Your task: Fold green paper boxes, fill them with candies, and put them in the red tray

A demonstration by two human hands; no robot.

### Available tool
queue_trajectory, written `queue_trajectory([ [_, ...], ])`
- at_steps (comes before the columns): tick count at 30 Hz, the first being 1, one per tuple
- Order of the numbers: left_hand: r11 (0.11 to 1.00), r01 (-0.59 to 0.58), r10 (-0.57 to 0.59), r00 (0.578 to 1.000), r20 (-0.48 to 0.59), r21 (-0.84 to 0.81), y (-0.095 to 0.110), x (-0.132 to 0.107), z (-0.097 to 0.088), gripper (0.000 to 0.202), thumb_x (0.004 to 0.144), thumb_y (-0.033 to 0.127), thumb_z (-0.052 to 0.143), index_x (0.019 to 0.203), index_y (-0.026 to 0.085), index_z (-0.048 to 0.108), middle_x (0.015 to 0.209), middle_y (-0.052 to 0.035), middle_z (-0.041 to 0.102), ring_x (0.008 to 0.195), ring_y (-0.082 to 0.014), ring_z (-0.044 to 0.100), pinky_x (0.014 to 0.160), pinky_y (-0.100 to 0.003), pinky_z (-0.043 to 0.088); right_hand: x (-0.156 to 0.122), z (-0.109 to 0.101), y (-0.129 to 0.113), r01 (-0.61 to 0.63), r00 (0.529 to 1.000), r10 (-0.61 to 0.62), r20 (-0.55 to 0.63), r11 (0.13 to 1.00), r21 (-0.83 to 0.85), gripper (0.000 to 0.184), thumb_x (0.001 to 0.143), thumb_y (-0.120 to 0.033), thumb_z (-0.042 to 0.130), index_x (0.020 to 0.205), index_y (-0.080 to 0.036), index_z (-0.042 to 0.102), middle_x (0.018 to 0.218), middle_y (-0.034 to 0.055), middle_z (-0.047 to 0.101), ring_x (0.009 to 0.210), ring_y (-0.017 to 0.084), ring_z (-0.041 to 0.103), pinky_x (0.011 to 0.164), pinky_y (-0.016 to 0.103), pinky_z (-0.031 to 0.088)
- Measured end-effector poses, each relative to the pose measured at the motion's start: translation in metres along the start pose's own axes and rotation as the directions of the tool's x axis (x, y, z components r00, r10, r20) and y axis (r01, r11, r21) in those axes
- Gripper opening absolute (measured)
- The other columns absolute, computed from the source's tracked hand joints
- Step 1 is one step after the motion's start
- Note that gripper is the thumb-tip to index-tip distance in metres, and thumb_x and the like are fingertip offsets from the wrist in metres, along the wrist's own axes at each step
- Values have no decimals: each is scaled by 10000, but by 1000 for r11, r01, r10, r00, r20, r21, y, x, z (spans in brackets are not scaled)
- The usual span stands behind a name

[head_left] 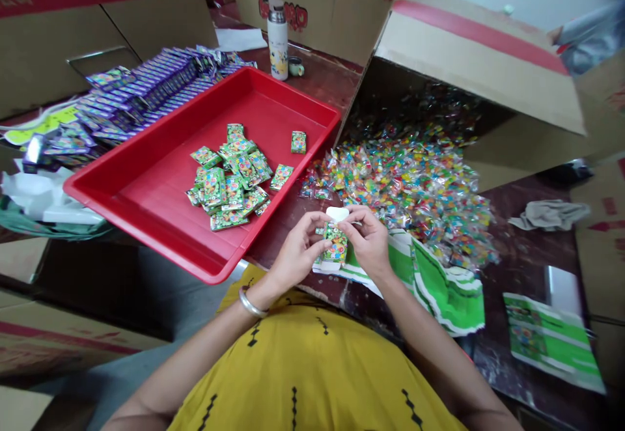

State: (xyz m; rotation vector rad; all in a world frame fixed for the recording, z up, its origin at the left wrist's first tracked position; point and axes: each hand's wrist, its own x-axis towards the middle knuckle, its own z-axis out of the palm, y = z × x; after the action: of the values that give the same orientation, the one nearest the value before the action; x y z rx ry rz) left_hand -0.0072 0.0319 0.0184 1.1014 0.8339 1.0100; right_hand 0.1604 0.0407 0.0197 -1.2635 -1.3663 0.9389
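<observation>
Both of my hands meet over the table's front edge on one small green candy box point(336, 243), its white end flap standing up. My left hand point(306, 243) pinches the box from its left side. With thumb and fingertips, my right hand point(365, 234) grips it near the flap at the upper right. Whether anything lies inside the box is hidden. Under and beside my right hand are flat green cartons point(442, 288) in an overlapping stack. Just beyond my hands, a heap of small clear packets of colourful candies point(405, 187) spills from a cardboard box point(481, 34).
A red tray point(156, 222) holds a pile of filled-out green boxes point(234, 183). Behind it lie rows of purple boxes point(156, 89). A bottle point(278, 43) and a small cup point(295, 66) stand at the back. A grey cloth point(549, 215) and more green cartons point(554, 343) are at right.
</observation>
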Motion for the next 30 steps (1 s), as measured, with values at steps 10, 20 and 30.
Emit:
queue_trajectory([
  [10,995,-13,18,999,-50,99,2,-5,-2,385,836,124,609,1168,223,441,1146,-69,575,1123,-191,595,879,-289,514,20,-8,-14,-203,956,188,225,978,49,260,732,-414,789,792,-205,648,805,22,663,746,175,608,716,307,504],
  [20,996,-6,3,999,32,86,10,-6,-3,529,844,132,606,1351,219,483,1264,-100,614,1128,-218,616,920,-324,527,25,-13,-22,-55,974,71,214,995,-82,261,820,-373,720,641,-202,634,746,25,649,717,173,590,696,319,479],
  [30,999,34,-34,999,-20,12,4,-3,-5,298,843,173,635,1140,181,613,1116,-74,672,964,-178,659,851,-291,531,7,-20,-13,102,952,-38,303,975,-199,105,888,-338,650,891,-248,703,971,54,687,921,217,648,757,339,527],
])
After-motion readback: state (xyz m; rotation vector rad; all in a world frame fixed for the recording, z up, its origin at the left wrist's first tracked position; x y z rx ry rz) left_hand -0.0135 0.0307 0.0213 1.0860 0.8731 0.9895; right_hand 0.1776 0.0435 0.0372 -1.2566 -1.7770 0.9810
